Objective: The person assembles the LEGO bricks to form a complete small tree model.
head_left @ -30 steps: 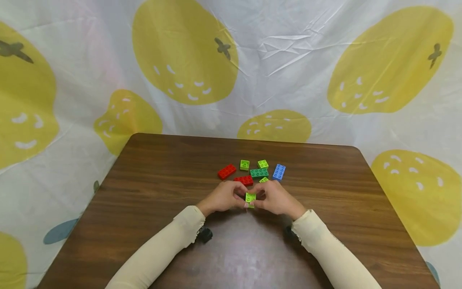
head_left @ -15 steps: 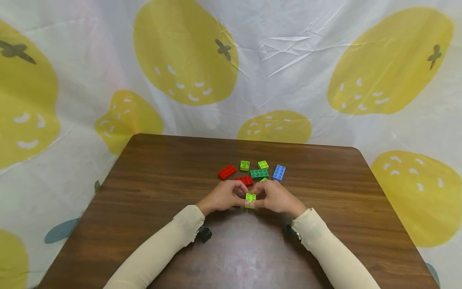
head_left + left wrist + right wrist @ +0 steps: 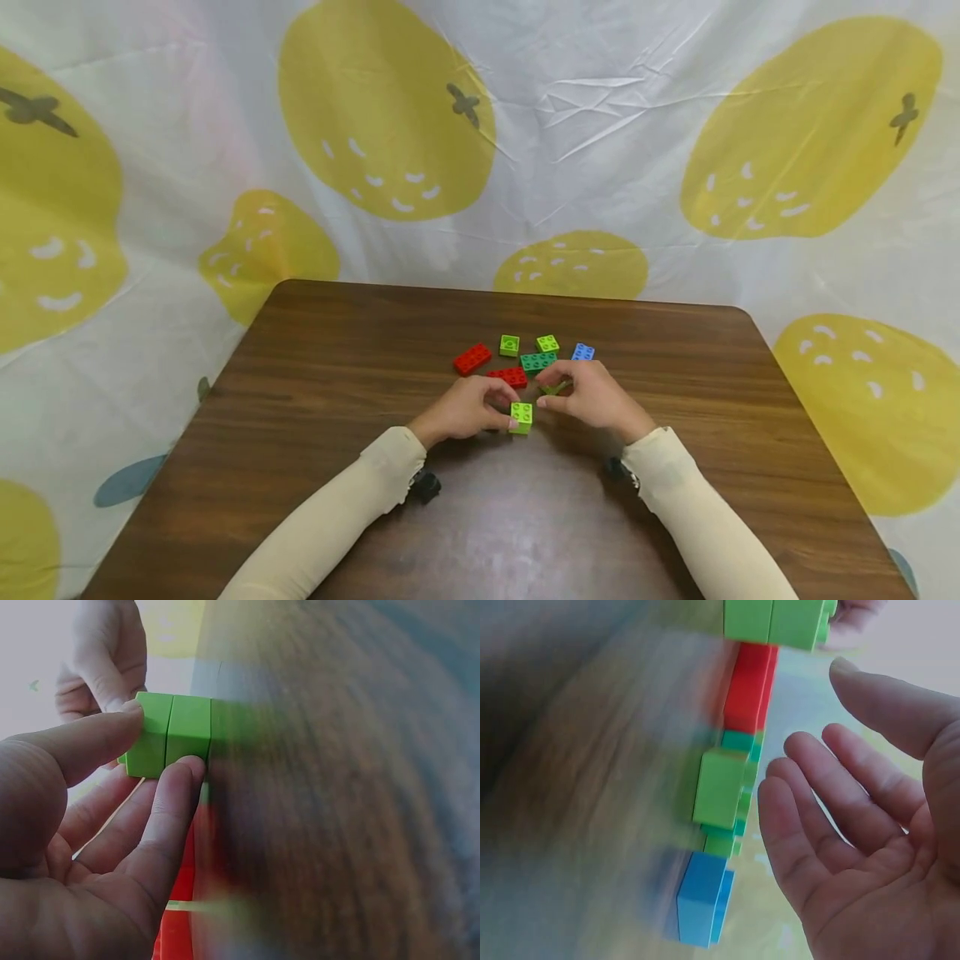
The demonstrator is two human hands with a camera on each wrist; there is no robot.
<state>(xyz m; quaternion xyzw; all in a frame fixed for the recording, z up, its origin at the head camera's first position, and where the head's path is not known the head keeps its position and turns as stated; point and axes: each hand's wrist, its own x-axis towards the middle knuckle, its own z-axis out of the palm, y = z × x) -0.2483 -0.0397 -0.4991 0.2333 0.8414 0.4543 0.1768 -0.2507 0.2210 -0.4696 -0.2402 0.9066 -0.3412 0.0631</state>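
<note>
My left hand (image 3: 467, 407) pinches a stack of two lime-green toy bricks (image 3: 521, 418) between thumb and fingers, low over the table (image 3: 337, 392). The seam between the pair shows in the left wrist view, where the stack (image 3: 169, 735) has its studs facing the right hand. To the right of it, my right hand (image 3: 596, 398) holds nothing; its thumb and fingers are spread apart. A single lime-green brick (image 3: 553, 388) lies partly hidden behind those fingers. In the right wrist view this brick (image 3: 721, 787) stands just beyond the fingertips.
Farther back lie two red bricks (image 3: 472, 359), a dark green brick (image 3: 538, 362), two more lime-green bricks (image 3: 547, 343), one of them upside down, and a blue brick (image 3: 582, 352) partly covered by the right hand. A lemon-print curtain (image 3: 585, 150) hangs behind the table.
My right hand has let go of the stacked bricks and moved right to the single lime-green brick. The left hand stays in place with the stack, whose two bricks now look pressed together.
</note>
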